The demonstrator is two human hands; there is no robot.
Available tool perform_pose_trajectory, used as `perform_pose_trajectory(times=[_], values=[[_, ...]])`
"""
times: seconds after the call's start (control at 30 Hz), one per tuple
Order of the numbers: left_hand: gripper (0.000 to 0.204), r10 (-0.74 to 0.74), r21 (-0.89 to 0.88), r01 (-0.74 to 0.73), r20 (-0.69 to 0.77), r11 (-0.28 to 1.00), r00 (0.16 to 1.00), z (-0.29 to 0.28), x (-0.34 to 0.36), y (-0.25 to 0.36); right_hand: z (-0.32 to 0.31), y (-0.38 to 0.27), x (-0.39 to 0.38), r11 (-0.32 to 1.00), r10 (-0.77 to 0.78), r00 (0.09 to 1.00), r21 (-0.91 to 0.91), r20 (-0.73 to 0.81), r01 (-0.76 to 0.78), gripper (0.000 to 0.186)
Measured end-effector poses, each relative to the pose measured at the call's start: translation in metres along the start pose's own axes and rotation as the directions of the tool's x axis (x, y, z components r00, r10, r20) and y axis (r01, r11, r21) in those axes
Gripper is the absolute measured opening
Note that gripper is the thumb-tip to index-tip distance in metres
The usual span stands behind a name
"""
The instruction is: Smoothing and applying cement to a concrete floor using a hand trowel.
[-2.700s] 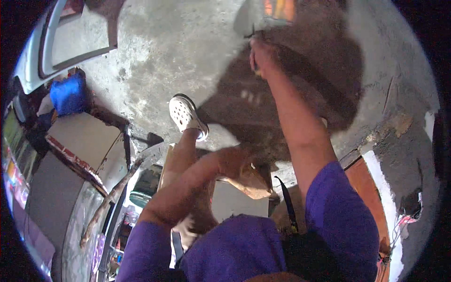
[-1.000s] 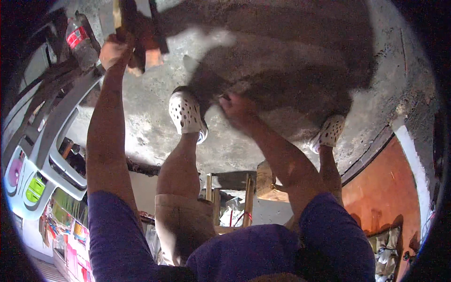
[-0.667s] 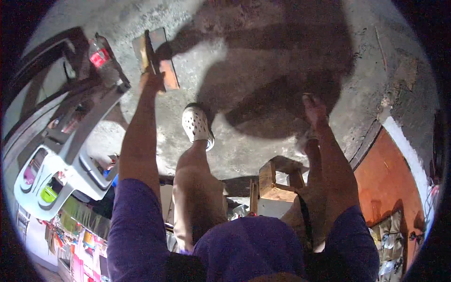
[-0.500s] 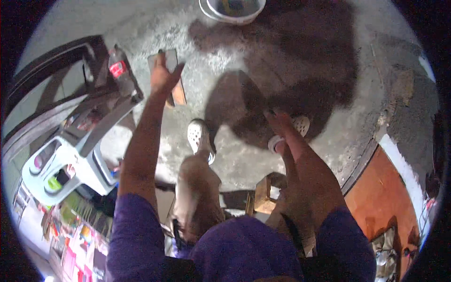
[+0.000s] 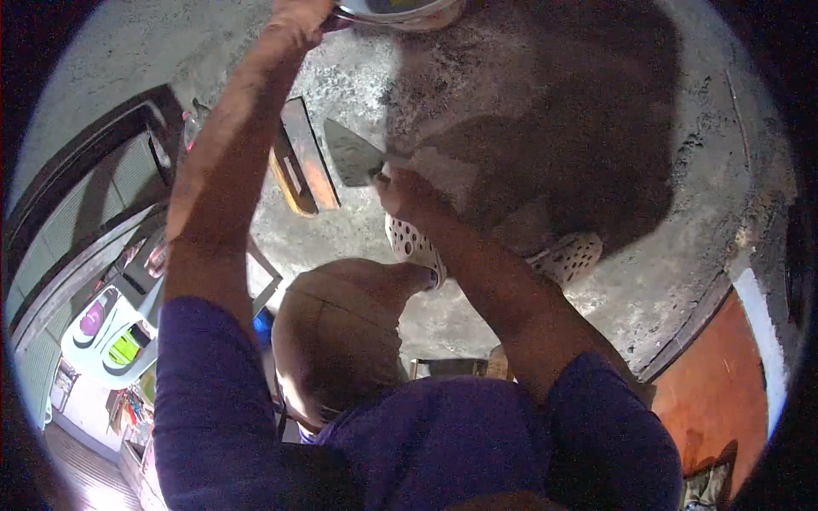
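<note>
Trowel (image 5: 348, 155), just one, was held in the right hand (image 5: 407, 192) near the middle of the frame, its handle inside closed fingers and its blade pointing to the upper left. One bucket (image 5: 417, 17) showed at the top edge, partly cut off. The left hand (image 5: 300, 17) was at its left rim; whether those fingers gripped it could not be told. One wooden float (image 5: 317, 166) lay on the floor (image 5: 456, 319), left of the blade. Two pale perforated shoes (image 5: 411, 241) stood below.
</note>
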State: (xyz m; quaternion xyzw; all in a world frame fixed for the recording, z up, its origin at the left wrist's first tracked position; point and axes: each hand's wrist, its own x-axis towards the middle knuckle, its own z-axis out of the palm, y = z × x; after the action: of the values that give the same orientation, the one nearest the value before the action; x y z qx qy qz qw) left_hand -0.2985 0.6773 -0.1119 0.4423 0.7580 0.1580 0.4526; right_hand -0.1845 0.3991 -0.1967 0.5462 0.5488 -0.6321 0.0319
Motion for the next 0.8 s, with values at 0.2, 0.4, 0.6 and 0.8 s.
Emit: perform_pose_trajectory(times=[0.2,0.4,0.6,0.8], values=[[0.038,-0.139,0.130,0.135,0.027,0.982,0.990,-0.107,-0.027,-0.018,-0.083,0.105,-0.001,0.793,-0.420,0.871,-0.569,-0.254,0.217,0.039],[0.019,-0.023,-0.069,0.004,-0.269,0.998,0.963,-0.165,-0.061,-0.096,-0.225,0.100,-0.043,0.978,-0.208,0.978,0.007,0.016,0.207,0.039],[0.015,-0.180,-0.475,-0.084,-0.484,0.876,0.856,-0.185,-0.049,-0.183,-0.091,0.030,0.084,0.949,-0.167,0.911,-0.311,-0.377,0.046,0.050],[0.021,-0.395,-0.571,0.028,-0.531,0.821,0.749,-0.223,-0.034,-0.236,-0.139,0.025,0.072,0.993,0.117,0.881,0.078,-0.458,-0.091,0.044]])
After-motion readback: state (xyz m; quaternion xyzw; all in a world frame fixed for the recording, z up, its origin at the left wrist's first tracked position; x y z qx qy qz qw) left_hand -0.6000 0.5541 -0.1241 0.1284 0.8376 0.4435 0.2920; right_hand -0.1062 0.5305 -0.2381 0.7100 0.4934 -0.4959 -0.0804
